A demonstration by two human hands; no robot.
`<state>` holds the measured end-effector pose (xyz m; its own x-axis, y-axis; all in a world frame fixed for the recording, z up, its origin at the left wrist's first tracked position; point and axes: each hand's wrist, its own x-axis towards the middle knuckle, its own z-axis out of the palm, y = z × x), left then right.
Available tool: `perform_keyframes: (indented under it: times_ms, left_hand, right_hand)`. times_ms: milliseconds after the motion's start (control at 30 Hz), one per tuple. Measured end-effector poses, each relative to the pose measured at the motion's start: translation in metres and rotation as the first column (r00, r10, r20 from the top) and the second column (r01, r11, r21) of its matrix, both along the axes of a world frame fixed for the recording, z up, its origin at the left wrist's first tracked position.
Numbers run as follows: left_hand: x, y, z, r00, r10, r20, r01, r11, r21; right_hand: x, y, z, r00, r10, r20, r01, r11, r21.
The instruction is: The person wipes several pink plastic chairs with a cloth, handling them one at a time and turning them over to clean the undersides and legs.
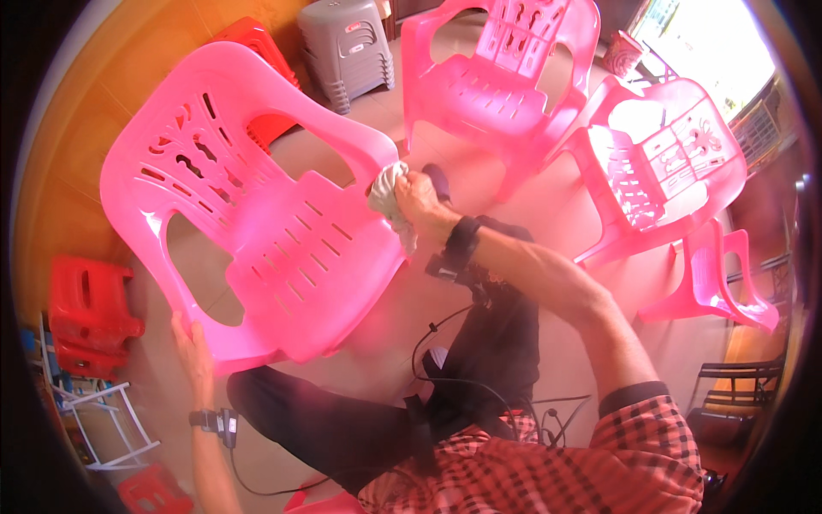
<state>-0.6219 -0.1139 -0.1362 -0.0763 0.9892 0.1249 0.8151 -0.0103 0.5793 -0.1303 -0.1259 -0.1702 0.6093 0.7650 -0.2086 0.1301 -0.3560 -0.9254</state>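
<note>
A pink plastic armchair (289, 238) with a slotted seat and a cut-out backrest stands before me, turned so that its front faces my knees. In my right hand (420, 199) is a crumpled pale cloth (387, 193), pressed against the front end of the armrest on the right of the picture. My left hand (191, 344) grips the front of the other armrest, its fingers lying along the outer edge. Part of the cloth is hidden behind my right fingers.
Two more pink armchairs (498, 90) (668, 154) stand ahead and to the right, with another pink plastic chair (719, 289) lower down. Grey stacked stools (347, 48) are by the wall. Red stools (93, 311) and a white metal frame (106, 427) lie left. Cables (282, 491) run from my wrists.
</note>
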Motion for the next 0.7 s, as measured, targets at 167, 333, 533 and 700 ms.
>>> perform_keyframes:
  times_ms: [167,333,533,700]
  left_hand:
    - [-0.02,0.002,-0.012,0.998,-0.055,-0.017,0.056,0.996,0.065]
    - [-0.022,0.007,-0.018,0.998,-0.04,-0.041,0.044,0.995,0.087]
    - [-0.012,0.002,-0.011,0.999,-0.007,-0.043,0.011,0.996,0.083]
    - [-0.008,0.001,-0.007,1.0,0.026,-0.001,-0.026,0.999,0.044]
  right_hand:
    - [0.026,0.021,0.063,0.968,0.092,0.234,-0.147,0.963,0.228]
    - [0.031,0.059,0.105,0.932,0.077,0.354,-0.16,0.964,0.211]
    - [0.028,0.075,0.078,0.741,0.035,0.671,-0.279,0.924,0.26]
    - [0.013,0.032,0.014,0.828,-0.248,0.503,-0.16,0.755,0.636]
